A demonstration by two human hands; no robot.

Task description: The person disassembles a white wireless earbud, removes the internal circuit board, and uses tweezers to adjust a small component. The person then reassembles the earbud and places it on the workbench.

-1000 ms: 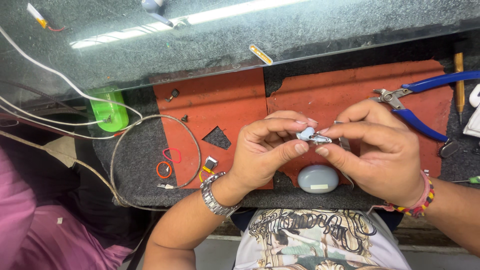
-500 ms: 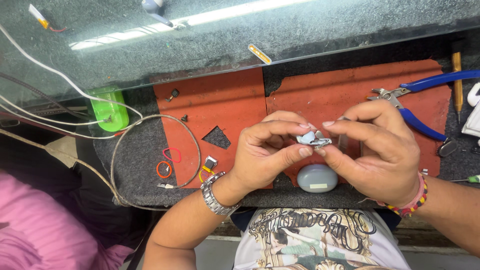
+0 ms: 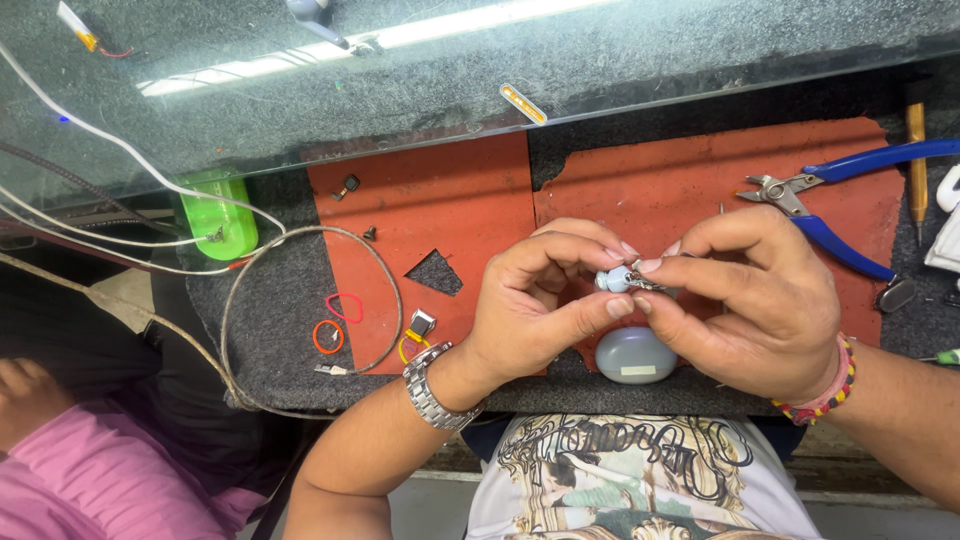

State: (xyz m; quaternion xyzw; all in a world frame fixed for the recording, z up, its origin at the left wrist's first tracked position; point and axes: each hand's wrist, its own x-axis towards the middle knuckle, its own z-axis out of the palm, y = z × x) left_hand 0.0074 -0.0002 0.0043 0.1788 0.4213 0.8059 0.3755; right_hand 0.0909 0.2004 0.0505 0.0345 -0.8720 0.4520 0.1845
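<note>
My left hand [image 3: 545, 305] pinches a small pale blue earbud [image 3: 613, 279] between thumb and fingers over the red mat [image 3: 440, 215]. My right hand [image 3: 745, 300] meets it from the right, holding a thin metal tool [image 3: 650, 283] whose tip touches the earbud. Just below the hands a pale blue oval case [image 3: 635, 355] lies shut on the mat's front edge. A metal watch is on my left wrist and a beaded band on my right.
Blue-handled pliers [image 3: 845, 215] lie at the right. A green device [image 3: 222, 215] with white cables and a looped grey cable [image 3: 300, 300] sit left. Small red and orange wire loops [image 3: 335, 320] lie on the mat. Another person's pink sleeve [image 3: 90, 480] is at bottom left.
Both hands have stayed together on the earbud, with only slight finger shifts. The pink sleeve at lower left has moved.
</note>
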